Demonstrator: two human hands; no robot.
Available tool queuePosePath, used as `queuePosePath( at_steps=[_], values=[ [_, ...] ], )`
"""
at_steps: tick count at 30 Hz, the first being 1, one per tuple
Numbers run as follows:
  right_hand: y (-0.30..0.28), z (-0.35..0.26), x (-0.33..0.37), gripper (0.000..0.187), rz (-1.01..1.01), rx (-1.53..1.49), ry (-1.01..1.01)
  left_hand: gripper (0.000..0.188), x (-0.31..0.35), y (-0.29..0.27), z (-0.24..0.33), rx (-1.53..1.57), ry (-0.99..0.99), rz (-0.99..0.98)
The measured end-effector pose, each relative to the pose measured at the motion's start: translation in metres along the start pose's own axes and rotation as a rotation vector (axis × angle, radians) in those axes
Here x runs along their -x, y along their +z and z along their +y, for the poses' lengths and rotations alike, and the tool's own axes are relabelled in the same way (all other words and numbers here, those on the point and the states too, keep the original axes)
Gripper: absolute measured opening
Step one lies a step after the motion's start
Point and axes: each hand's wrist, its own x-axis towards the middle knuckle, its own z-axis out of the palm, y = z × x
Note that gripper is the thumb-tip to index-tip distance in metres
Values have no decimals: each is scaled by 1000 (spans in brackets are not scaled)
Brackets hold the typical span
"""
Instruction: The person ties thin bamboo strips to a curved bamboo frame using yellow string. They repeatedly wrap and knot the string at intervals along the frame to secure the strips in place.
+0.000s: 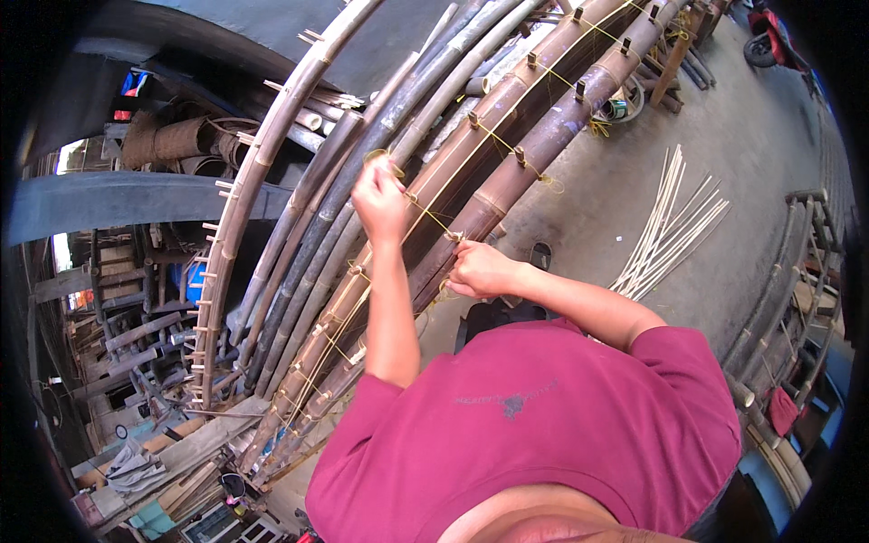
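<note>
Two thick brown bamboo poles run side by side from lower left to upper right. The nearer pole (480, 210) and the farther pole (509, 98) carry short pegs, with thin yellow cord (593, 25) strung between them. My left hand (380, 204) is raised over the farther pole, its fingers closed round a small coil of yellow cord (384, 159). My right hand (484, 270) is beside the nearer pole, fingers curled in at a pale peg (453, 236) where the cord crosses. A bit of cord shows below this hand; its fingertips are partly hidden.
A curved bamboo length with pegs (262, 149) and several dark poles (398, 109) lie to the left. Thin pale sticks (665, 231) are spread on the floor at right. A bucket (623, 107) stands behind the poles, and a bamboo frame (769, 290) is at far right.
</note>
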Motion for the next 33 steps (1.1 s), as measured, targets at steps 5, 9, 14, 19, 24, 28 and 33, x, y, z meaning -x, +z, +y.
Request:
queuePosePath(
  at_steps=[5, 9, 14, 19, 24, 28, 33],
  values=[
    [4, -30, -12, 28, -125, 255, 59, 29, -46, 7, -119, -496, 38, 23],
    [13, -90, -24, 27, -325, 126, 222, 36, -48, -27, -121, -411, -36, -175],
    [88, -128, -11, 37, -206, -1097, 759, 37, 54, -147, -86, -597, -63, -107],
    [124, -138, -76, 27, 1266, -1687, 876, 46, 146, -174, -150, -519, -79, -352],
    [127, -156, -189, 44, 73, -370, 431, 33, 162, -152, -192, -304, 221, -162],
    [74, -82, -214, 70, -113, 339, 505, 34, 143, -153, -147, -363, 55, -110],
    [31, -105, -205, 42, 9, -955, 419, 34, 148, -161, -154, -354, 20, -88]
  ],
)
